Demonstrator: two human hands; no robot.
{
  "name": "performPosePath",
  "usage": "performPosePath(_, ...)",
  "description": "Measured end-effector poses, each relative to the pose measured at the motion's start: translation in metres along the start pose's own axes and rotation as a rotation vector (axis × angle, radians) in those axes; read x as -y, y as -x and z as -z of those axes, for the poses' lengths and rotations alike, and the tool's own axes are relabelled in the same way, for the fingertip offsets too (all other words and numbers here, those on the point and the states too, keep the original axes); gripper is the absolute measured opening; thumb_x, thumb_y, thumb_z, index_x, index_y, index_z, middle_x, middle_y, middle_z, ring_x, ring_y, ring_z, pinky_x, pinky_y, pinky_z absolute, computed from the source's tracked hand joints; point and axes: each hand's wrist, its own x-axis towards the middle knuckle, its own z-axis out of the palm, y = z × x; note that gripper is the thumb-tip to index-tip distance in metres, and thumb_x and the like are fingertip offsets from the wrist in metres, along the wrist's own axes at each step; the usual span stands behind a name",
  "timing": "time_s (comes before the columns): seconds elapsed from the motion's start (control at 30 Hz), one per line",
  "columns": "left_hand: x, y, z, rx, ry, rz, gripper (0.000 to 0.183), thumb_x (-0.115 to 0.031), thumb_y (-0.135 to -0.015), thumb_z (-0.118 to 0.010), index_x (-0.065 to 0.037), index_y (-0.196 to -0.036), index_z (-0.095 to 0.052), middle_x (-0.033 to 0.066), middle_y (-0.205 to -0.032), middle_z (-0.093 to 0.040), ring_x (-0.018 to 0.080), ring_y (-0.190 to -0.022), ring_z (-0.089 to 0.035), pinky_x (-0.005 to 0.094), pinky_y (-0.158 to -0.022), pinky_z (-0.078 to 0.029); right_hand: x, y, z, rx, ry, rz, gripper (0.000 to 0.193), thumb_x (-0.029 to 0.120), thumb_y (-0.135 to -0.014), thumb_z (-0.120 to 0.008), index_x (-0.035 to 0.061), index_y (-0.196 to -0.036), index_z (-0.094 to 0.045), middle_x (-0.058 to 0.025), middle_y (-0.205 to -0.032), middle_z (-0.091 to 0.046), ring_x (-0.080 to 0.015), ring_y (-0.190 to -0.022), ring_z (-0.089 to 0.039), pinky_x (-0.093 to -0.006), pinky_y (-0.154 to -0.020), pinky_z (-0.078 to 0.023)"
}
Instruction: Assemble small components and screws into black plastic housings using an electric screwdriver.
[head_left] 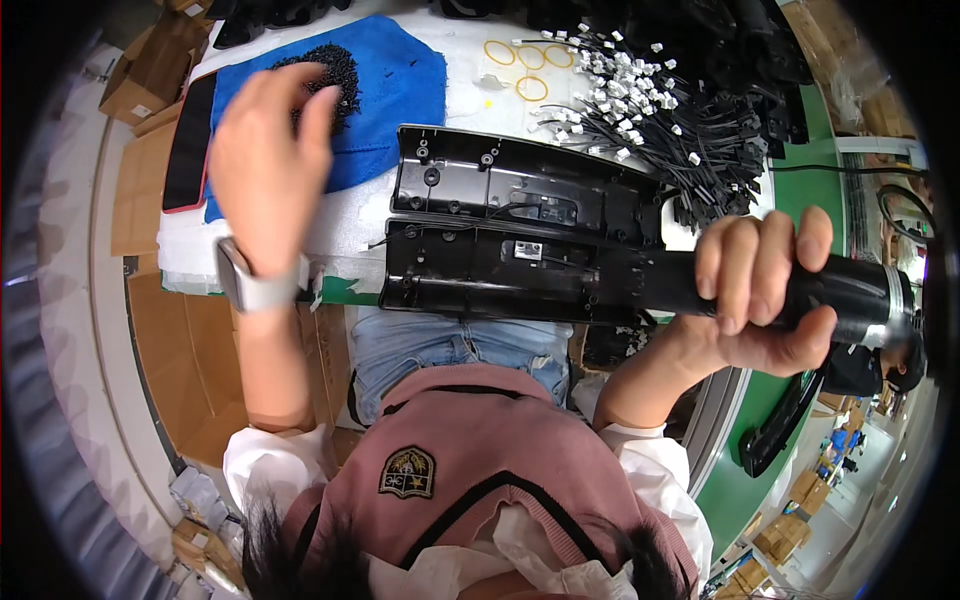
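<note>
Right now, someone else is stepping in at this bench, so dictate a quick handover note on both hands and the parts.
Left hand: open, reaching into the pile of small black screws on the blue cloth.
Right hand: gripping the black cylindrical handle of the open black housing, held at the table edge.
Nearby: bundle of black wires with white connectors, yellow rubber bands.
Done: housing lies open, insides and internal wire exposed.
Left: whether any screws are fitted cannot be told from this view.
</note>
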Motion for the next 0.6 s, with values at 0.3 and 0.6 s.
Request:
performPosePath(0.3,0.051,-0.002,-0.018,0.075,-0.131,0.045,0.015,-0.016,-0.078,-0.070,-0.003,-0.086,-0.067,0.0102,-0.076,-0.059,0.0275,-0.064,-0.059,0.0342,-0.057,-0.046,0.007,0.006,-0.006,0.036,0.054,0.059,0.039,0.030,-0.083,-0.068,0.0105,-0.102,-0.040,0.0014,-0.069,-0.055,-0.0107,-0.051,-0.055,-0.0264,-0.051,-0.045)
performPosePath(0.6,0.017,0.005,0.000,0.000,0.278,0.070,0.012,-0.011,-0.083,-0.066,0.001,-0.084,-0.065,0.0065,-0.071,-0.058,0.0143,-0.058,-0.053,0.0257,-0.057,-0.043,0.002,0.001,-0.008,0.066,0.048,0.058,0.039,0.031,-0.085,-0.067,0.0097,-0.105,-0.041,0.0016,-0.069,-0.054,-0.0105,-0.051,-0.054,-0.0267,-0.052,-0.045)
